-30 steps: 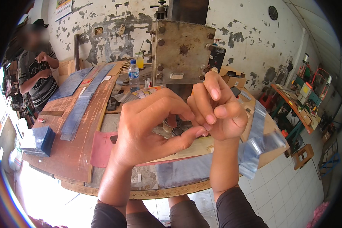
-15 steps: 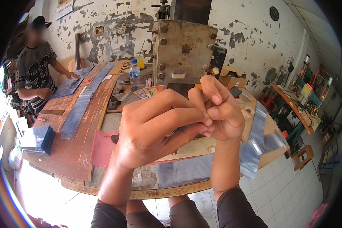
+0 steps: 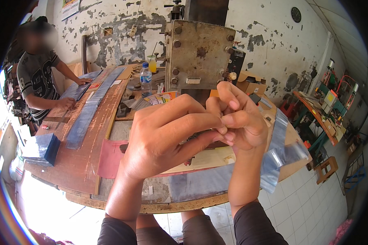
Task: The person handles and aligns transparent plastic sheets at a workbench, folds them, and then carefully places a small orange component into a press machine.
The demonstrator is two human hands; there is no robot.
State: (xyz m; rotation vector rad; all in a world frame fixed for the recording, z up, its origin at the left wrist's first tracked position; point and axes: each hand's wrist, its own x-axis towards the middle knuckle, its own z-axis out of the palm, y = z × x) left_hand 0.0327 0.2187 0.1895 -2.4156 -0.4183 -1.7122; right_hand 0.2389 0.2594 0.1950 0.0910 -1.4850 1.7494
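My left hand (image 3: 167,136) and my right hand (image 3: 243,120) are raised together above the table, in front of the large metal machine. The fingertips of both hands meet in a pinch. Whatever sits between them, if anything, is too small or hidden to make out. Below my hands, a pale yellow sheet (image 3: 204,159) lies on the work surface. Strips of bluish clear plastic (image 3: 208,179) run along the table's near edge, and a pink sheet (image 3: 109,159) lies by my left forearm.
The bolted metal machine (image 3: 200,53) stands straight ahead. A water bottle (image 3: 145,79) and a glass of yellow drink (image 3: 152,65) are to its left. A stack of plastic sheets (image 3: 41,149) sits at the left corner. A co-worker (image 3: 39,77) handles plastic at the far left.
My hands keep their pinch and have barely shifted, the right one slightly to the right. The co-worker leans forward, with one hand moved right over the table.
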